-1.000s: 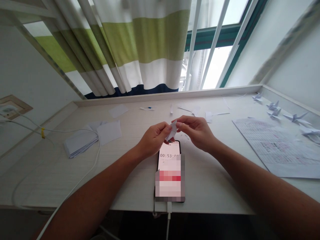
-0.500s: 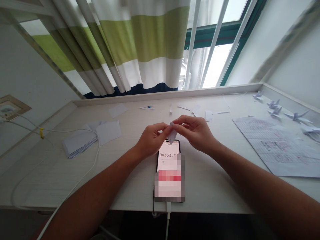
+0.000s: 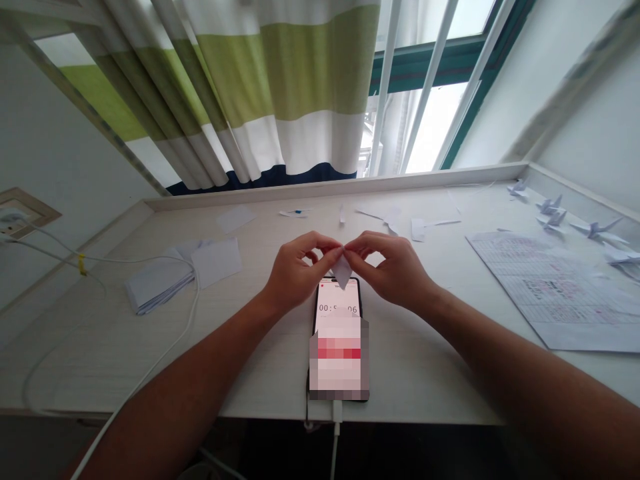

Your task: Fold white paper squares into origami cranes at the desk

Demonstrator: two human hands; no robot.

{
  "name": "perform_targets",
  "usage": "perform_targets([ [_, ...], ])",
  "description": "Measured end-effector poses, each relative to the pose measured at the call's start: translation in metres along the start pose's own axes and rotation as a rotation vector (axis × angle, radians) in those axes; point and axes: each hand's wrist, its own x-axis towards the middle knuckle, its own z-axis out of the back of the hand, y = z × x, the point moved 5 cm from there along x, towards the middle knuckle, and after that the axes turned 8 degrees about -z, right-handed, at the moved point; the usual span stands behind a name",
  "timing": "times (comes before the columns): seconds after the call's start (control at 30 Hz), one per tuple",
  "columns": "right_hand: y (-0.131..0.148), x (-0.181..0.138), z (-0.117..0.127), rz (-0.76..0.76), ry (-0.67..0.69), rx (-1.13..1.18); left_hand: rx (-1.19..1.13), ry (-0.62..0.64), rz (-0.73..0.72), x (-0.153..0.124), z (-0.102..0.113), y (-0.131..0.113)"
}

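A small folded piece of white paper (image 3: 342, 272) hangs pointed end down between my two hands, above the top of a phone. My left hand (image 3: 303, 270) pinches its upper edge between thumb and index finger. From the other side, my right hand (image 3: 387, 267) grips the same edge the same way, the fingertips of both hands almost touching. Below them the phone (image 3: 339, 300) lies on the desk with a timer on its screen, its lower part blurred out. My fingers cover the top of the paper.
Several folded paper cranes (image 3: 553, 219) stand at the right rear of the desk (image 3: 270, 373), beside a printed sheet (image 3: 560, 293). A stack of white paper (image 3: 160, 283) lies at left, crossed by a white cable (image 3: 196, 293). Paper scraps (image 3: 418, 229) lie along the back.
My left hand has shifted slightly left and up, and both hands now pinch the top of the paper symmetrically. More of the paper's face shows below the fingertips.
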Motion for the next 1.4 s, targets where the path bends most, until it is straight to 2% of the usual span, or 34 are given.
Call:
perform_targets([
  [0.17, 0.006, -0.002, 0.000, 0.092, -0.065, -0.097, -0.077, -0.032, 0.114, -0.003, -0.001, 0.006],
  [0.27, 0.010, -0.005, -0.002, 0.137, -0.093, -0.168, -0.101, -0.041, 0.133, -0.003, -0.001, 0.008],
  [0.5, 0.014, -0.009, -0.004, 0.099, -0.114, -0.224, -0.080, -0.077, 0.125, -0.004, 0.000, 0.010],
  [0.57, 0.014, -0.007, -0.003, 0.054, -0.114, -0.150, -0.075, -0.087, 0.101, -0.004, 0.000, 0.009],
  [0.67, 0.005, -0.003, -0.002, -0.133, -0.080, 0.146, -0.069, -0.080, 0.052, -0.004, 0.000, 0.007],
  [0.77, -0.008, 0.001, -0.009, -0.329, 0.078, 0.448, -0.065, -0.070, 0.022, -0.003, 0.001, 0.005],
  [0.83, -0.012, 0.002, -0.013, -0.367, 0.159, 0.536, -0.067, -0.064, 0.027, -0.003, 0.002, 0.005],
  [1.0, -0.014, 0.003, -0.012, -0.366, 0.167, 0.550, -0.096, -0.034, 0.049, -0.002, 0.002, 0.006],
  [1.4, -0.007, 0.001, -0.011, -0.296, 0.133, 0.446, -0.081, -0.002, 0.004, 0.002, 0.007, 0.002],
])
